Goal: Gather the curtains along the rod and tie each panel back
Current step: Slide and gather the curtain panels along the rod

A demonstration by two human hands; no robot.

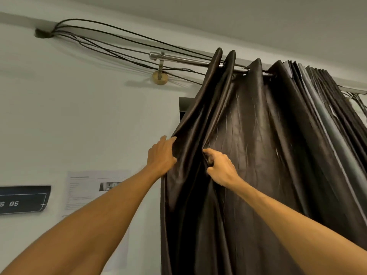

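Your left hand (pixel 161 155) grips curtain (pixel 258 145) outer edge; your right hand (pixel 220 167) pinches next fold, fingers curled into cloth. Above, pleats partly bunched rightward on rod (pixel 188 61). Gathering unfinished; tie-back not seen, tying left.

A metal rod (pixel 184 60) runs high above both hands. Its free end sits up and left of the left hand (pixel 161 155), carried by a round bracket (pixel 160 76). The dark curtain (pixel 258 155) hangs from it in folds, bunched above and right of the right hand (pixel 220 167).
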